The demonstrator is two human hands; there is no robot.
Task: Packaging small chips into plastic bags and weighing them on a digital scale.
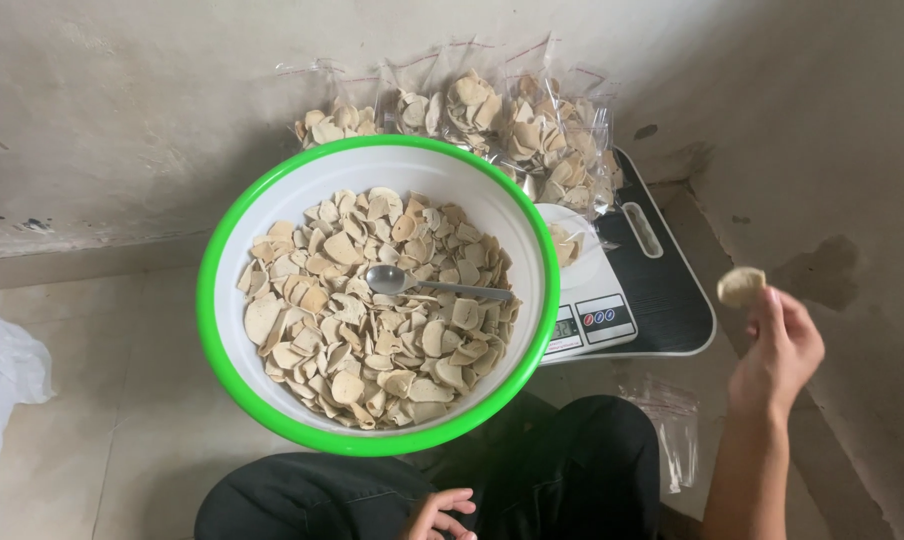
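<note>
Beige cracker (741, 285), pinched lightly in the right hand (777, 352) at frame right; left hand (440, 515), loosely curled and empty, rests low at centre.

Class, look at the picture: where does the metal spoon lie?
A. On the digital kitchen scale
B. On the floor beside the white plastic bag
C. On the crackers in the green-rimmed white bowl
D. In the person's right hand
C: the metal spoon rests on the pale crackers inside the green-rimmed white bowl.
</note>
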